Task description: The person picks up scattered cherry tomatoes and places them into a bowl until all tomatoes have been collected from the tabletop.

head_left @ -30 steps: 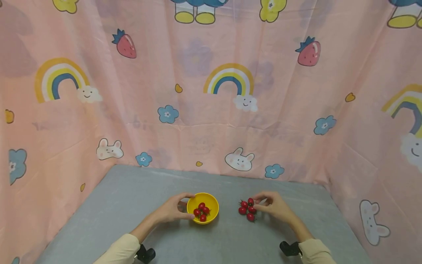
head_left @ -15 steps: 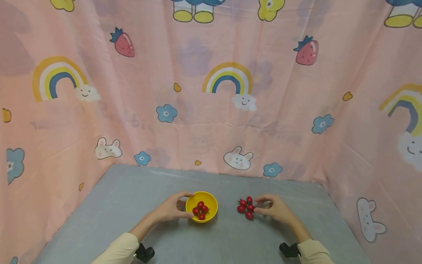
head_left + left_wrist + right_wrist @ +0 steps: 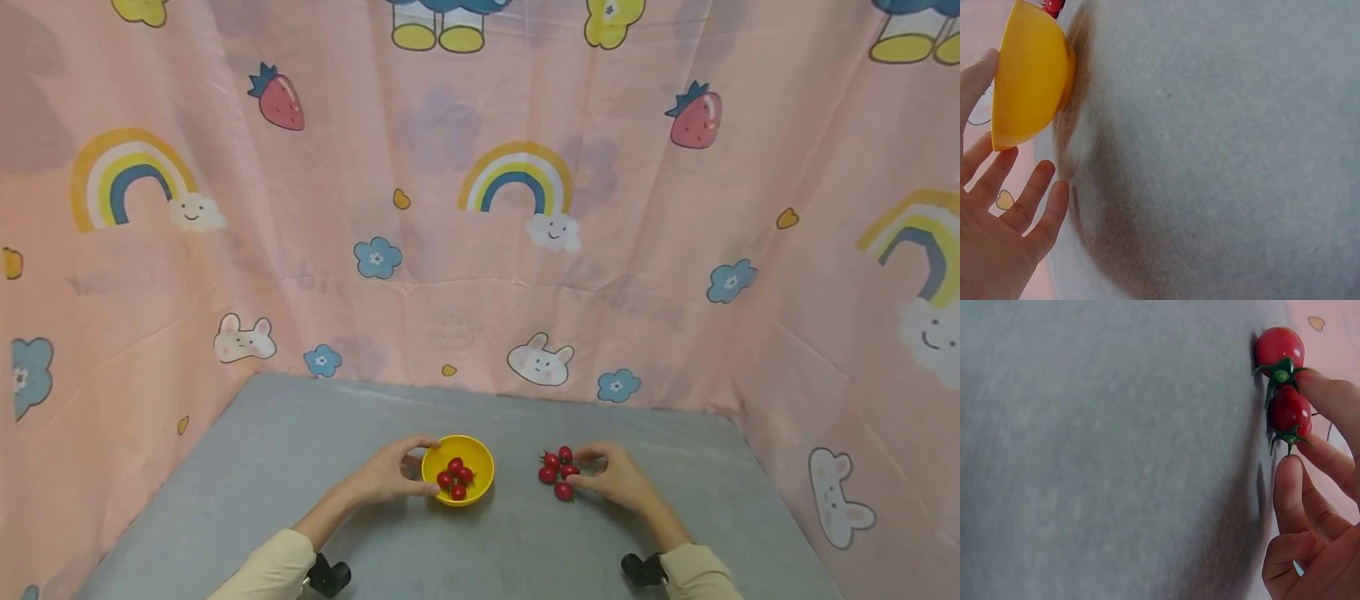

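Note:
A yellow bowl (image 3: pixel 474 452) stands on the table, with several cherry tomatoes (image 3: pixel 457 479) inside. My left hand (image 3: pixel 388 475) holds its left side, thumb on the near rim and fingers on the far rim. In the left wrist view the thumb and two fingertips meet the bowl (image 3: pixel 1032 75), while the other fingers spread free. Right of the bowl lies a loose cluster of cherry tomatoes (image 3: pixel 547 475) with green stalks. My right hand (image 3: pixel 617 479) reaches into its right side. In the right wrist view, thumb and forefinger lie either side of one cherry tomato (image 3: pixel 1290 412); no firm grip shows.
A grey table (image 3: pixel 495 558) carries everything. A pink printed curtain (image 3: pixel 450 317) hangs behind it and along both sides. Black wrist straps (image 3: pixel 643 570) sit by the pale sleeves (image 3: pixel 697 571). Bare tabletop separates the bowl from the loose tomatoes.
My right hand draws slightly back from the loose tomatoes, then moves left against them again. The left hand stays at the bowl. The view shifts slightly.

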### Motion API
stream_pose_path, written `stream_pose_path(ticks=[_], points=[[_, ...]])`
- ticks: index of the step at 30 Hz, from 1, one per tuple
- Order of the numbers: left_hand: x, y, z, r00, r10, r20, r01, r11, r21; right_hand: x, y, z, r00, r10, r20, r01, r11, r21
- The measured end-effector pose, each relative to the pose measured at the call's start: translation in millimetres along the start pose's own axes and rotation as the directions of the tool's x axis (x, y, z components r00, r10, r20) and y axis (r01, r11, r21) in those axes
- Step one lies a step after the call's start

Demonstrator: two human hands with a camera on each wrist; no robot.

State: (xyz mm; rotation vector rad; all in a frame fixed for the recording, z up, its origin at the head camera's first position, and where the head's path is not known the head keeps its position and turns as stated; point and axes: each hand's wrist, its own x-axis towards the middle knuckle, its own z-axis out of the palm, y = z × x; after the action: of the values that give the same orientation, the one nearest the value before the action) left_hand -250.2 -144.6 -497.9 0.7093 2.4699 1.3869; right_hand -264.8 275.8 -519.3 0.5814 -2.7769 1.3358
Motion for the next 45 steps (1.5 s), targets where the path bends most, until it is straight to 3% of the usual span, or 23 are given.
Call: stream_pose_path(ticks=[14,29,45], points=[[1.5,-2.1,0.1,1.000,0.012,0.001,-0.012,1.000,-0.003,3.8,5.5,2.8,0.999,-0.040,0.014,0.040,0.999,0.014],[1.4,-2.6,0.6,1.000,0.012,-0.004,-0.012,1.000,0.002,0.6,3.2,5.0,0.999,0.033,-0.028,-0.033,0.999,0.024],[1.2,0.6,0.9,1.000,0.000,-0.003,0.000,1.000,-0.002,-4.1,-4.2,-4.4,0.997,0.051,-0.053,-0.043,0.989,0.141]])
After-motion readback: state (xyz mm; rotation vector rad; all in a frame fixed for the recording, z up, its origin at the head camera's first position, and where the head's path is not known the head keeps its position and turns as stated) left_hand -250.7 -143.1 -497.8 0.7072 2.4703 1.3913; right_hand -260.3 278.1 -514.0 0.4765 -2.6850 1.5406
